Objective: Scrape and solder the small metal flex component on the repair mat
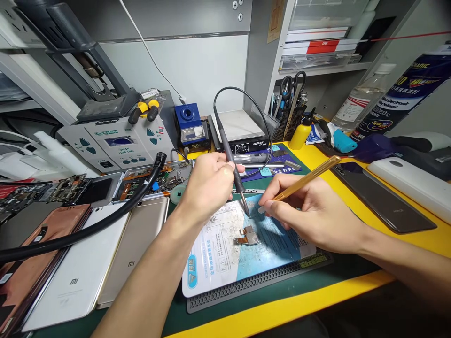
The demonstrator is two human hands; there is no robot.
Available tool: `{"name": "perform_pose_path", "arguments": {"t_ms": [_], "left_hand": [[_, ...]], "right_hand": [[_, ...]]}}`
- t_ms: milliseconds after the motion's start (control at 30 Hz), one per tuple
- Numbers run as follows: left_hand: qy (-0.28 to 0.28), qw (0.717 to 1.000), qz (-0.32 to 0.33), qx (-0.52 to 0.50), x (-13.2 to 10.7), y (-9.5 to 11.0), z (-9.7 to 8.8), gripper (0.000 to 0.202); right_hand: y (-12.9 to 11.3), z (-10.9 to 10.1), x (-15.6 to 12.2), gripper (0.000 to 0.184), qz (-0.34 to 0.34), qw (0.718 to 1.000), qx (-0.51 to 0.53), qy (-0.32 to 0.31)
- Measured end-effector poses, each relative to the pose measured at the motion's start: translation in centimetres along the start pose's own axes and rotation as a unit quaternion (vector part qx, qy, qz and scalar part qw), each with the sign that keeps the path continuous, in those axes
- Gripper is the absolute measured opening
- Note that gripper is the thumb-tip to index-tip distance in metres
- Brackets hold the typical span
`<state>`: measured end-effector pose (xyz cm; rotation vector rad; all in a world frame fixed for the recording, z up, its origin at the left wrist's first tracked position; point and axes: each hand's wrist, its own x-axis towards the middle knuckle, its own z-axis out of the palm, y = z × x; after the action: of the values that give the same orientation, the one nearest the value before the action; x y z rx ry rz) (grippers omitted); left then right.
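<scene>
My left hand [207, 185] is closed around a black soldering iron [233, 166], whose tip points down at the blue-and-white work mat [225, 256]. My right hand [306, 211] pinches a gold-coloured tool [310, 177] like a pen, its pale tip close to the iron's tip. A small metal part with an orange flex cable [248, 236] lies on the mat just below both tips, untouched by either hand.
Several phone back covers [81, 270] lie at the left under a thick black hose [105, 218]. A soldering station [116, 143], a blue unit [190, 124] and a hot plate [243, 131] stand behind. A dark phone [384, 202] rests at right on the yellow table [405, 241].
</scene>
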<state>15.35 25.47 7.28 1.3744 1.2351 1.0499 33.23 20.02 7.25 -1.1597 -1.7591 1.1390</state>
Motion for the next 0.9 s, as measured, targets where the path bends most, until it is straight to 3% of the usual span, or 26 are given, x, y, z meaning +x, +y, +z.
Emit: {"name": "perform_pose_path", "arguments": {"t_ms": [900], "left_hand": [[0.007,1.0,-0.004,0.006,-0.03,0.17,0.15,0.014]], "right_hand": [[0.15,0.15,-0.02,0.008,-0.002,1.0,-0.021,0.009]]}}
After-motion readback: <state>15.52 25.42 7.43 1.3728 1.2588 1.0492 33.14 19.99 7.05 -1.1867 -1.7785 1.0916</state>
